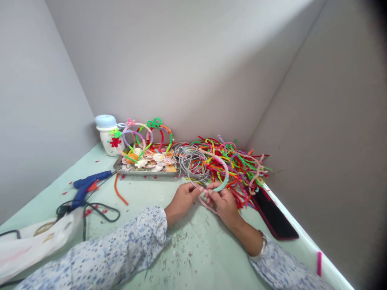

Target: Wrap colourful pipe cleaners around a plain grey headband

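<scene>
Both hands meet at the front of a headband (225, 173) partly wrapped in pink and mint pipe cleaner; its arc rises behind the fingers. My left hand (184, 199) is closed, with thumb and fingertips pinching the near end of the band. Close beside it, my right hand (225, 205) is closed too, its thumb and fingers gripping the band at the mint part. A loose light pink pipe cleaner (207, 206) curves below the fingertips. Exactly where the pipe cleaner meets the band is hidden by the fingers.
Behind the hands lie bare wire headbands (193, 163) and a heap of coloured pipe cleaners (242, 165). A metal tray (145, 173) holds felt pieces and finished headbands. Leftward are a blue glue gun (90, 181), its cord and a white jar (105, 137). A black flat object (276, 217) lies right.
</scene>
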`<act>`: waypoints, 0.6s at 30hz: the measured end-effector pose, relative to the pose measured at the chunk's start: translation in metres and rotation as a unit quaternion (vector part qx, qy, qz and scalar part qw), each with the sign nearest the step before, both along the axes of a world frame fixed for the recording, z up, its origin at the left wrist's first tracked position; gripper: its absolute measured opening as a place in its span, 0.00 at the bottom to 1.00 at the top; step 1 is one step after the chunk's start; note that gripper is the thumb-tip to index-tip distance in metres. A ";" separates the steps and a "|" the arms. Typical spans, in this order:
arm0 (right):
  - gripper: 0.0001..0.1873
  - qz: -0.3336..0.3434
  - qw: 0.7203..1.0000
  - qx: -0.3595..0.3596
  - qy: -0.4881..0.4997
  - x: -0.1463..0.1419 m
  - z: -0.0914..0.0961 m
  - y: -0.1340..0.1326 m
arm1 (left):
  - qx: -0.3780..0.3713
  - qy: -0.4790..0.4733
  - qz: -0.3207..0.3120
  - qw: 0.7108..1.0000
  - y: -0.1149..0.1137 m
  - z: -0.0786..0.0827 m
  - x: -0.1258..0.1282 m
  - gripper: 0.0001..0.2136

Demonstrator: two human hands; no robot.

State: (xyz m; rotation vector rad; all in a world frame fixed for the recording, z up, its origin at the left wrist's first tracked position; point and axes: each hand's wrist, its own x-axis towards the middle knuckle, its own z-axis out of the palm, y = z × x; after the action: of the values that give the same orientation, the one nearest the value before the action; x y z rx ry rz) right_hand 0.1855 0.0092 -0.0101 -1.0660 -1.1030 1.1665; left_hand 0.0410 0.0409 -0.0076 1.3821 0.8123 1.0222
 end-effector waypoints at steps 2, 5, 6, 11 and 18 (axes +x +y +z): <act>0.11 0.006 1.000 -0.012 0.017 0.001 0.000 0.001 | 0.005 0.000 0.016 1.000 -0.002 0.002 0.001 0.12; 0.10 0.006 0.999 -0.020 0.028 0.000 0.002 0.001 | 0.008 0.006 0.043 0.999 -0.002 0.002 0.002 0.12; 0.10 0.005 0.999 -0.024 0.030 0.000 0.003 0.001 | 0.007 0.009 0.048 0.999 -0.002 0.001 0.002 0.13; 0.09 0.009 1.000 -0.027 0.013 -0.001 0.006 0.000 | 0.004 0.018 0.037 0.999 0.001 -0.004 0.001 0.15; 0.09 0.011 0.999 0.015 -0.028 0.002 0.000 0.002 | -0.020 0.004 0.017 1.000 0.003 -0.003 0.000 0.14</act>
State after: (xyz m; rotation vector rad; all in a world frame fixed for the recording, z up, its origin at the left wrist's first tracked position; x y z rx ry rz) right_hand 0.1876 0.0115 -0.0104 -1.0716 -1.1758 1.1396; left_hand 0.0412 0.0438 -0.0106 1.3436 0.8604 1.0206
